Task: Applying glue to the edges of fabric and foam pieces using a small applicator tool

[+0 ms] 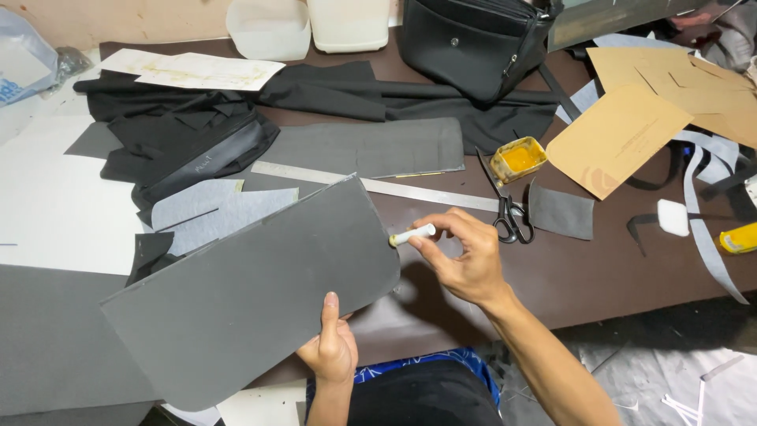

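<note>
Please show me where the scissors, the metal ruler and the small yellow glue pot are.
scissors [511,221], head view, on the black handles.
ruler [410,190], head view, on its bare middle.
glue pot [519,158], head view, on the yellow glue inside.

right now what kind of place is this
Most likely a small bag-making or leathercraft workshop. The left hand holds a cut grey panel while the right hand runs a small brush along its edge. Scissors, a steel ruler, card patterns and a finished black bag lie on the worktable.
</note>
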